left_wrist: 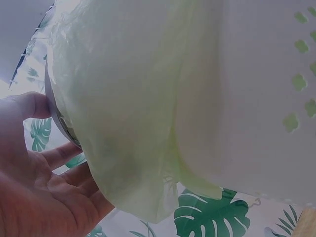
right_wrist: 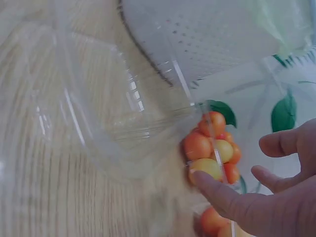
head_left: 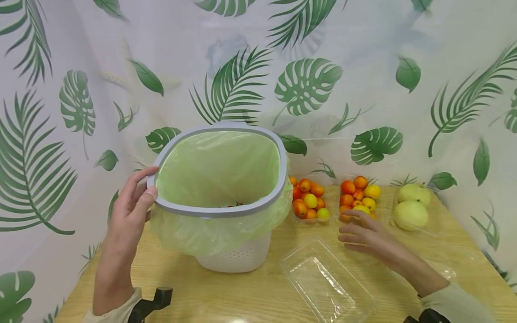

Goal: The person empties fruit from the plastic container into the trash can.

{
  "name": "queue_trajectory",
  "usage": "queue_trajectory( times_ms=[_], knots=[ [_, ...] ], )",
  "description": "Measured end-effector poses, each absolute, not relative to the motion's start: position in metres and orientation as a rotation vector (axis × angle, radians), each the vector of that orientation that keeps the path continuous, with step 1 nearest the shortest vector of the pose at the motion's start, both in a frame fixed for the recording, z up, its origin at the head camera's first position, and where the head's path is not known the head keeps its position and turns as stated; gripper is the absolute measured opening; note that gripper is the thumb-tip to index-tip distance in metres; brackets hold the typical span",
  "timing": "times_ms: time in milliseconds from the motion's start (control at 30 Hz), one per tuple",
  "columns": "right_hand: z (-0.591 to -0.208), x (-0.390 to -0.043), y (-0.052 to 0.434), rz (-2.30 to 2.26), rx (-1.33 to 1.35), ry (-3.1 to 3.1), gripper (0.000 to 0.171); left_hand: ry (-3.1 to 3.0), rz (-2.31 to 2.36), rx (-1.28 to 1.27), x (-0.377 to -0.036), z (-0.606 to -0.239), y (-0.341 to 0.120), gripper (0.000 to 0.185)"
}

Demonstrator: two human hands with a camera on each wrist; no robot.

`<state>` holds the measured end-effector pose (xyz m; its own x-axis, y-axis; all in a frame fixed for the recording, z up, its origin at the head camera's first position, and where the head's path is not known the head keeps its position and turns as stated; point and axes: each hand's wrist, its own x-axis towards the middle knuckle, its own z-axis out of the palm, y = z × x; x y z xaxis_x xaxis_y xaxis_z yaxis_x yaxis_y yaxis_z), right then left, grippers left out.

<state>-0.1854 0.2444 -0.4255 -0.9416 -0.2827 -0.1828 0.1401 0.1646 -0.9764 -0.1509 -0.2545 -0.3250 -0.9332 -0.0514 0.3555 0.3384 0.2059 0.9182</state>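
Observation:
A white trash bin (head_left: 238,261) with a grey rim (head_left: 214,212) and a pale green liner bag (head_left: 218,168) stands left of centre. My left hand (head_left: 128,211) pinches its rim at the left side, thumb on the near side and fingers around the outer edge. In the left wrist view, the bag's loose edge (left_wrist: 133,163) hangs beside those fingers. Few dark red bits show low inside the bin, mostly hidden by the rim. My right hand (head_left: 371,235) hovers with fingers spread near a tray of red and yellow tomatoes (head_left: 358,197), holding nothing.
An open clear plastic container (head_left: 327,287) lies in front of the right hand. Another tray of tomatoes (head_left: 310,201) sits right of the bin, and two pale green round fruits (head_left: 411,214) lie in a tray at far right. A leaf-patterned curtain (head_left: 307,89) hangs behind the wooden table.

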Motion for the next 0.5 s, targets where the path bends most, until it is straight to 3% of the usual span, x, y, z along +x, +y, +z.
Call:
queue_trajectory(
  times_ms=[267,500],
  knots=[
    [-0.434,-0.206,0.217,-1.728,-0.158,2.125,0.066,-2.190,-1.780,-0.261,-0.151,-0.323,-0.256,0.041],
    [-0.441,-0.216,0.203,-1.631,-0.132,2.200,0.052,-2.187,-1.781,-0.273,-0.151,-0.323,-0.256,0.041]
  ],
)
